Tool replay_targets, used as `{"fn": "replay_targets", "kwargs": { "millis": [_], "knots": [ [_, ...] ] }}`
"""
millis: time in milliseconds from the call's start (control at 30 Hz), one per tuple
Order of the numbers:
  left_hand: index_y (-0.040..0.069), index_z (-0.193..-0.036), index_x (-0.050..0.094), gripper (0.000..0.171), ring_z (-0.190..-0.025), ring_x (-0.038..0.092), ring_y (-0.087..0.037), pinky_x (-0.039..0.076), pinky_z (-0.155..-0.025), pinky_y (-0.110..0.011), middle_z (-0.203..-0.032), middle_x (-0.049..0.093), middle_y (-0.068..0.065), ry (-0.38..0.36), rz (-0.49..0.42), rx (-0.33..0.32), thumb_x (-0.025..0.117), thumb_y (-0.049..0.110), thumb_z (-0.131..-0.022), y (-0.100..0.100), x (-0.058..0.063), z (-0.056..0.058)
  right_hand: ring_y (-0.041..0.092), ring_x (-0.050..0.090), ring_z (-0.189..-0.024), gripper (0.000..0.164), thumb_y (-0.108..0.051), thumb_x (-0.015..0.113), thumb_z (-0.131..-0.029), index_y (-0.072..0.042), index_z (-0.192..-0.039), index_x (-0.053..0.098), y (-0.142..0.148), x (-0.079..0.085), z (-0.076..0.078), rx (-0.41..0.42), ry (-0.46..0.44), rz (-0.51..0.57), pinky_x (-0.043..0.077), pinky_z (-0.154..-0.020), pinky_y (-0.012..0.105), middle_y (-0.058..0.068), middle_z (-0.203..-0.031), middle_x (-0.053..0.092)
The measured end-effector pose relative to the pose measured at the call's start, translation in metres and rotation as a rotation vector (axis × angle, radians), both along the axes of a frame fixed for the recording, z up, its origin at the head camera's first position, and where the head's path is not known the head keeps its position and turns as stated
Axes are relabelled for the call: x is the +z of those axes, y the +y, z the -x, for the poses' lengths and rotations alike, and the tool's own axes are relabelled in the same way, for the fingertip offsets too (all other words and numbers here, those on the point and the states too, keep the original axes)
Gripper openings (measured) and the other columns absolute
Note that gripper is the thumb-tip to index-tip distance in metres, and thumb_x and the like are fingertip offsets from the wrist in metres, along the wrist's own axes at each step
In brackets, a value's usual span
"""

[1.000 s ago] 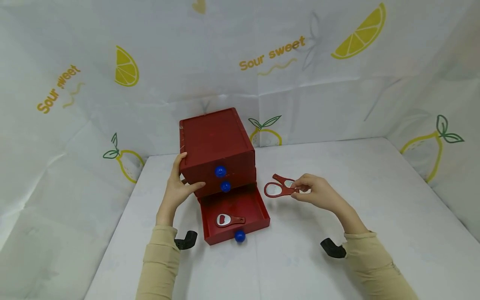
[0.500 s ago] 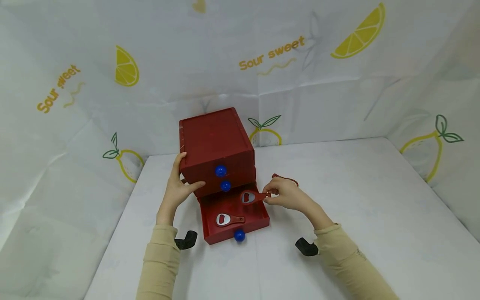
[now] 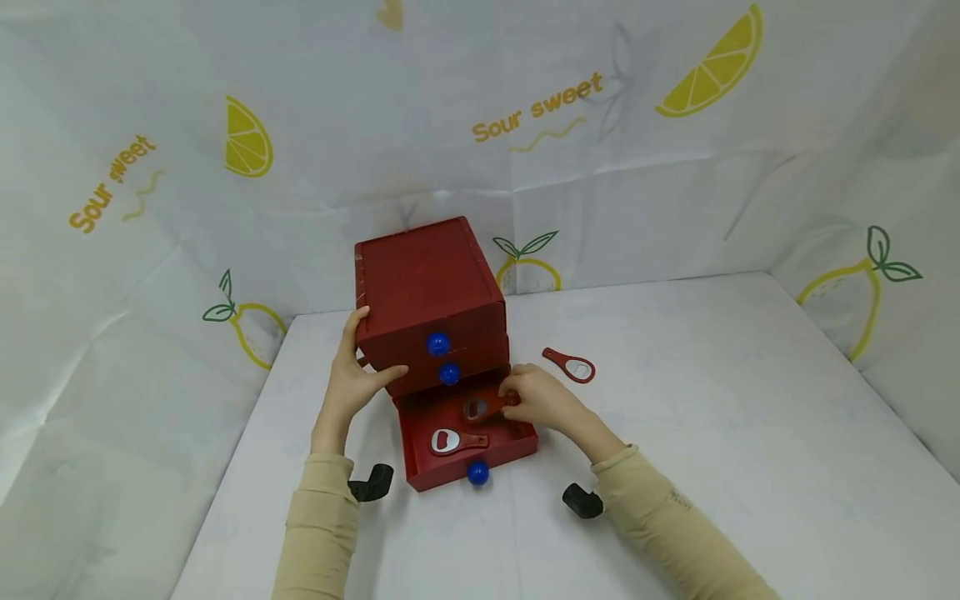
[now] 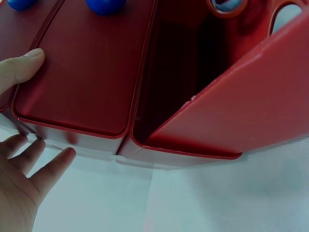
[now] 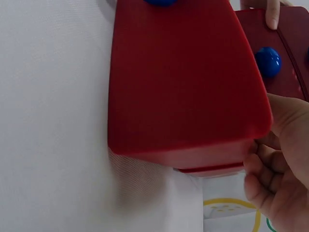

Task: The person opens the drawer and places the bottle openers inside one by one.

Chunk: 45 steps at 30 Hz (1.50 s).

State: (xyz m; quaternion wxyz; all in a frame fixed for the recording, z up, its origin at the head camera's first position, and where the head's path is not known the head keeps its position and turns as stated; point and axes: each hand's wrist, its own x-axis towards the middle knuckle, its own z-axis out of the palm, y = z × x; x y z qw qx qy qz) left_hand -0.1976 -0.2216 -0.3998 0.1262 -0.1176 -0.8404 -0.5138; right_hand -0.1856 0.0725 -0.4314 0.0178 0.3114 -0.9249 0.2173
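Note:
My left hand (image 3: 352, 387) rests against the left front corner of a red drawer cabinet (image 3: 427, 275). Its thumb (image 4: 29, 65) lies on the front, and the other fingers are extended along the side. The bottom drawer (image 3: 472, 462) is pulled out, and a red-handled bottle opener (image 3: 457, 441) lies inside it. Over the drawer's right side, my right hand (image 3: 543, 398) pinches a second bottle opener (image 3: 480, 408) by its handle, the blurred head pointing left. In the right wrist view, the drawer front (image 5: 188, 87) hides that opener. A third bottle opener (image 3: 570, 364) lies on the table.
Two upper drawers are closed, with blue knobs (image 3: 438, 343) on their fronts; another blue knob (image 3: 477, 473) is on the pulled-out drawer. The white table (image 3: 712, 400) extends to the right, and a lemon-printed white sheet (image 3: 420, 125) hangs behind the cabinet.
My right hand has moved left from the table with a bottle opener, bringing it over the pulled-out drawer. The third opener remains on the table. My left hand has stayed at the cabinet.

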Motion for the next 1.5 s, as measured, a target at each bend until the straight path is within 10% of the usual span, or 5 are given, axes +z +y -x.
{"fn": "replay_targets", "kwargs": {
  "millis": [700,1100,1500],
  "knots": [
    [0.033,-0.143,0.024,0.096,-0.128,0.038,-0.03,0.039,-0.095,-0.056,-0.148,0.032,-0.01,-0.001,-0.006,-0.007,0.079,0.005,-0.07,0.001,0.006,-0.001,0.017,0.039,-0.076,0.014,-0.027,0.079,-0.07,-0.018,-0.078,0.071,-0.019,-0.013,-0.01,-0.101,0.133,-0.106,0.024,-0.078,0.045,-0.003,-0.075,0.062],
    [0.033,-0.143,0.023,0.096,-0.127,0.038,-0.03,0.038,-0.095,-0.056,-0.147,0.033,-0.01,-0.006,-0.009,-0.004,0.08,0.005,-0.07,0.002,0.003,-0.001,0.014,0.044,-0.078,0.015,-0.033,0.076,-0.073,-0.021,-0.081,0.071,-0.02,-0.017,-0.008,0.064,0.277,-0.206,0.029,-0.083,0.043,-0.007,-0.077,0.064],
    [0.036,-0.142,0.023,0.095,-0.129,0.037,-0.029,0.037,-0.098,-0.057,-0.147,0.033,-0.009,-0.034,-0.015,0.01,0.079,0.007,-0.072,0.001,0.002,-0.002,0.013,0.044,-0.074,0.012,-0.03,0.077,-0.073,-0.022,-0.08,0.071,-0.024,-0.018,-0.002,0.118,0.218,-0.292,0.029,-0.081,0.043,-0.008,-0.072,0.063]
  ]
}}
